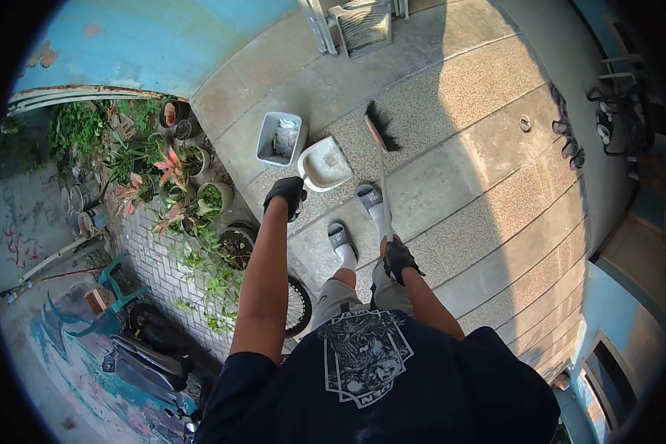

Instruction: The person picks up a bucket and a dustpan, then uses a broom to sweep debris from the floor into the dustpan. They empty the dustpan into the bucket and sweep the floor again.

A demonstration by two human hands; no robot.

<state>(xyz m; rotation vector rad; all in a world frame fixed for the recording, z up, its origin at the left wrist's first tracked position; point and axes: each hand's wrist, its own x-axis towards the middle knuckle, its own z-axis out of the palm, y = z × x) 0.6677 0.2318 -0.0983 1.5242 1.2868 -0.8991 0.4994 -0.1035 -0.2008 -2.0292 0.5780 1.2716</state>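
Observation:
My left hand [286,197], in a black glove, is closed round the handle of a white dustpan [324,164]. The pan is over the tiled floor, its open side facing away to the right. Just left of it stands a grey rectangular bin [266,146] with crumpled, pale litter [286,138] inside. My right hand [399,260], also black-gloved, grips the long pale stick of a broom [383,181]. The broom's dark bristles [381,126] touch the floor beyond the dustpan, to its right. My fingers are partly hidden by the gloves and the angle.
Potted plants [214,197] line the floor's left edge, with a bicycle wheel [297,305] and a motorbike [152,362] nearer me. A plastic chair [362,26] stands at the far end. Several shoes [566,137] lie along the right wall.

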